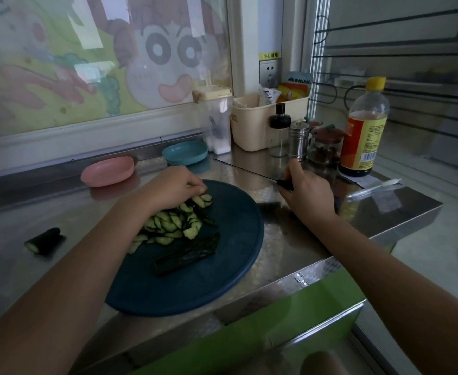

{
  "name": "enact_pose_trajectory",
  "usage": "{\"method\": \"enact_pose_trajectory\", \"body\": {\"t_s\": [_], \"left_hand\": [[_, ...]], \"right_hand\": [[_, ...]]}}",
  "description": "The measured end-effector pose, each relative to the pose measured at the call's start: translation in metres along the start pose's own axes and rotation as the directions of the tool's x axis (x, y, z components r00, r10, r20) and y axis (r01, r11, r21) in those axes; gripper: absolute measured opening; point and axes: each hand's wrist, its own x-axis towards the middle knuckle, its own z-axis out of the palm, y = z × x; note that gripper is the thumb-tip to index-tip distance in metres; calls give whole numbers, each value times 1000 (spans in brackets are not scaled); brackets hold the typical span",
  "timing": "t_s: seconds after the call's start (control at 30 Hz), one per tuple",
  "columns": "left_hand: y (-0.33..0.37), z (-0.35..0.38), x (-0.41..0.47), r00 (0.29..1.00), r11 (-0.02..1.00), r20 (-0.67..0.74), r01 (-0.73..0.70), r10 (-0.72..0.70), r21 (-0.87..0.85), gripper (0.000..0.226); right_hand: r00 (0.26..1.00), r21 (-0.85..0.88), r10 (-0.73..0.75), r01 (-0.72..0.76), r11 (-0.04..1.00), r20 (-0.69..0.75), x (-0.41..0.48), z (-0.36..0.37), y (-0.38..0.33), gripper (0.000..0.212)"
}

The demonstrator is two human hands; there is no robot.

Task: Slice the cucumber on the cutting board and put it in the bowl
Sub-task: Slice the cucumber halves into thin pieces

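A pile of thin cucumber slices [168,226] lies on the round dark blue cutting board [228,266]. An uncut cucumber piece [188,254] lies just in front of the pile. My left hand [173,189] is curled over the far end of the slices, its fingertips pinching them. To the right of the board, my right hand [307,192] grips the black handle of a knife [249,171] whose thin blade points left and away, level over the counter. A pink bowl [107,171] and a blue bowl [185,152] stand behind the board.
A cucumber end piece [43,239] lies on the steel counter [317,239] at the left. At the back right stand a beige basket [257,123], a clear container [218,125], shakers, a jar and a sauce bottle [364,128]. The counter's edge runs close at the front right.
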Motion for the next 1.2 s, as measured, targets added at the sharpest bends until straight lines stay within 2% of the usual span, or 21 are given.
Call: {"method": "enact_pose_trajectory", "body": {"t_s": [0.07,0.2,0.27,0.33,0.4,0.47,0.6,0.8,0.9,1.0,1.1,1.2], "left_hand": [[-2,-3,-9,1000,999,-21,-17,17,-30,27],[-1,-6,-36,987,995,-151,-74,62,-70,27],[7,-5,-53,982,993,-168,-103,92,-60,35],[15,0,-69,988,993,-103,-117,117,5,47],[20,8,-80,990,977,-8,-137,140,161,56],[23,16,-86,988,957,49,-157,150,242,52],[26,29,-90,981,952,28,-194,193,235,40],[43,36,-88,982,966,34,-187,184,181,30],[60,34,-75,992,989,-26,-120,123,91,28],[74,39,-52,995,997,-90,-32,39,74,33],[79,49,-31,991,996,-123,62,-54,60,34],[77,59,-20,982,997,-177,70,-67,15,32]], "right_hand": [[1000,8,-4,4,1000,-11,0,0,1,24],[999,15,-34,34,999,-39,-1,3,2,24],[998,20,-41,42,999,-42,-1,4,3,22],[998,25,-48,49,998,-37,-1,3,2,20],[997,34,-66,67,997,-38,-1,3,1,17],[995,49,-88,90,995,-41,-1,0,-2,15],[993,85,-116,118,989,-27,0,-9,-7,12],[990,151,-61,41,988,128,-6,-28,-18,15],[979,143,-36,7,990,200,-4,-36,-27,13],[961,144,31,-73,987,274,2,-41,-36,15],[899,141,114,-190,972,423,10,-45,-43,20],[822,122,104,-205,971,560,12,-49,-46,33]]}}
